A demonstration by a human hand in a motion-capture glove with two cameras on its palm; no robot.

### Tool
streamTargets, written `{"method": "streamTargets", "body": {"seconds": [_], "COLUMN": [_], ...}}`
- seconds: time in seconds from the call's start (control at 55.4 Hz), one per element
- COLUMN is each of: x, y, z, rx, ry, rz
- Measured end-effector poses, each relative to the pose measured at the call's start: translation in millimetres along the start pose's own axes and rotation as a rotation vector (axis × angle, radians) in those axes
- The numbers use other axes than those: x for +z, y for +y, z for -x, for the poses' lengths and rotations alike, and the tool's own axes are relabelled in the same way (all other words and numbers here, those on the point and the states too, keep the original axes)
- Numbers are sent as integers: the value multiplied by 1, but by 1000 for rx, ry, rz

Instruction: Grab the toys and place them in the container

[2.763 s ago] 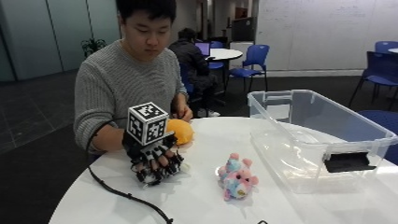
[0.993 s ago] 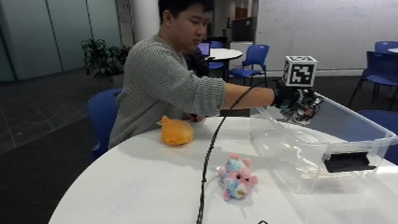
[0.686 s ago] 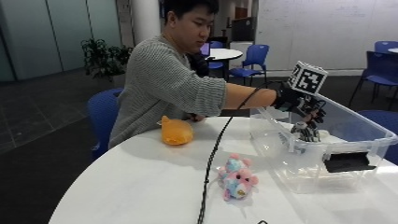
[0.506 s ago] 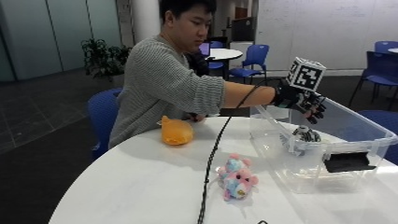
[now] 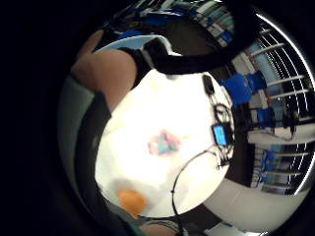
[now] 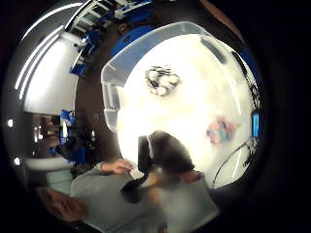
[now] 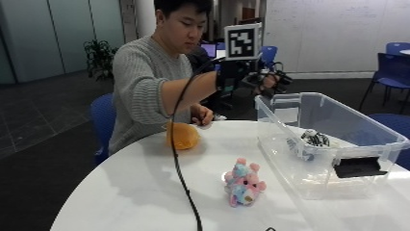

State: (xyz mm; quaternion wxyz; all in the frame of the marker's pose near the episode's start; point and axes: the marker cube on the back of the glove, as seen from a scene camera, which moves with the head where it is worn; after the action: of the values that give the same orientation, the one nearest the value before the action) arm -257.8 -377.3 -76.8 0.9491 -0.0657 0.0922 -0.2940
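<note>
A person in a grey ribbed sweater is sitting at a round white worktop [image 7: 128, 192] with a smooth, glossy surface. The gloved right hand [image 7: 266, 79] is hovering in the upper middle of the outside view, above the near rim of the container [image 7: 378, 132] and apart from it. Its fingers [image 7: 280, 78] are hanging loosely curled and are gripping nothing.

The container is a clear rectangular plastic bin with a thick rim and a black latch handle [image 7: 357, 167] on its end wall; it is occupying the right side of the frame. A small black-and-white striped toy [image 7: 313, 139] is lying inside it on the bottom; the thumb-side palm view is showing the same striped toy [image 6: 163, 80] as a rounded bundle within the bin's walls.

Two toys are lying on the worktop outside the bin. A fuzzy pink and pale blue plush [image 7: 243, 182] with small ears is sitting in the lower middle of the frame, near the container's long wall but apart from it. A smooth, rounded orange plush [image 7: 182, 135] is resting at the worktop's far edge, left of centre, just beside the person's bare left hand [image 7: 204, 115].

Blue chairs are standing in the background.
</note>
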Motion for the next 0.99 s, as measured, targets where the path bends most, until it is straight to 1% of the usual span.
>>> {"method": "streamTargets", "body": {"seconds": [0.054,0.126,0.163,0.253,0.379,0.47,0.578,0.704,0.813,0.993], "x": [9,16,19,30,54,83,128,191,221,238], "y": [23,45,51,59,54,44,31,35,36,31], "z": [-28,-52,-61,-78,-93,-102,-122,-116,-112,-97], "rx": [82,219,261,299,321,347,450,412,407,389], "ry": [125,66,37,8,5,1,5,-47,-109,92], "rz": [5,12,17,28,48,86,158,313,371,422]}}
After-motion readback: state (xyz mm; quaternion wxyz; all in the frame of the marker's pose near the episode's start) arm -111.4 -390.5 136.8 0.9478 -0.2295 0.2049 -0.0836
